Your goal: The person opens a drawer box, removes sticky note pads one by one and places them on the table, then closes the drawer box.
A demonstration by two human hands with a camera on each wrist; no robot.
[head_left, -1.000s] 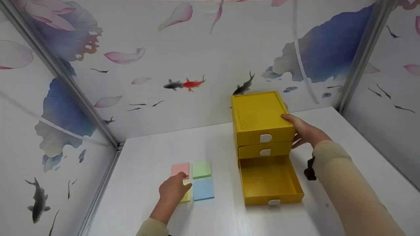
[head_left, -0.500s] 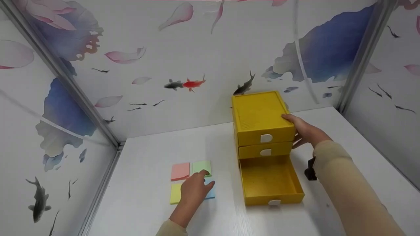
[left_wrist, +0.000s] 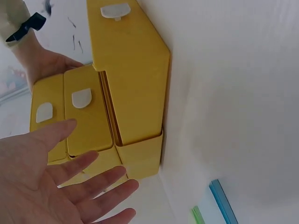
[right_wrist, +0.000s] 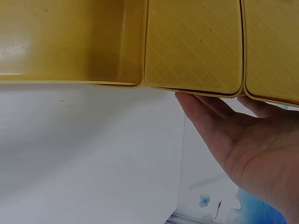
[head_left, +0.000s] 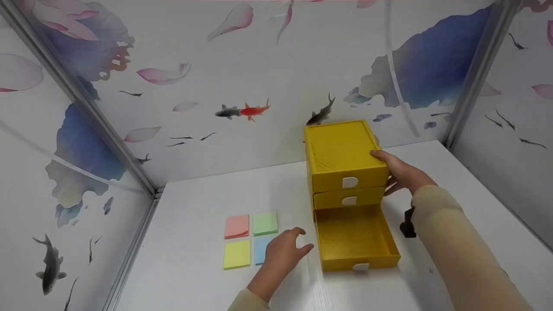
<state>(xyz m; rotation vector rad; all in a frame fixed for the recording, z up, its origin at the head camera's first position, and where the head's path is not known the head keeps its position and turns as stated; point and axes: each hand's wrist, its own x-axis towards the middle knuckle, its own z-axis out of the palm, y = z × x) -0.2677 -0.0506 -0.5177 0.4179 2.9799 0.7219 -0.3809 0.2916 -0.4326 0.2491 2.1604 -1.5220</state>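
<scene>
A yellow drawer cabinet [head_left: 345,147] stands against the back wall, its bottom drawer [head_left: 358,237] pulled out and bare inside. My right hand [head_left: 404,170] steadies the cabinet's right side. Its thumb lies on the top edge, and in the right wrist view its extended fingers [right_wrist: 201,116] touch the side. Just left of the drawer hovers my left hand [head_left: 283,255], holding nothing; its fingers are spread in the left wrist view. Beneath and beside it lie sticky note pads: pink [head_left: 236,226], green [head_left: 265,223], yellow [head_left: 236,254] and blue [head_left: 260,249], the last partly hidden by the hand.
The white table [head_left: 190,259] meets a back wall [head_left: 259,147] printed with fish and petals. Metal frame posts [head_left: 82,99] border the sides. A small black object [head_left: 408,224] shows at the right wrist.
My left hand has moved right, from over the pink and yellow pads, across the green and blue ones, to beside the drawer. The right hand, cabinet and pads have stayed put.
</scene>
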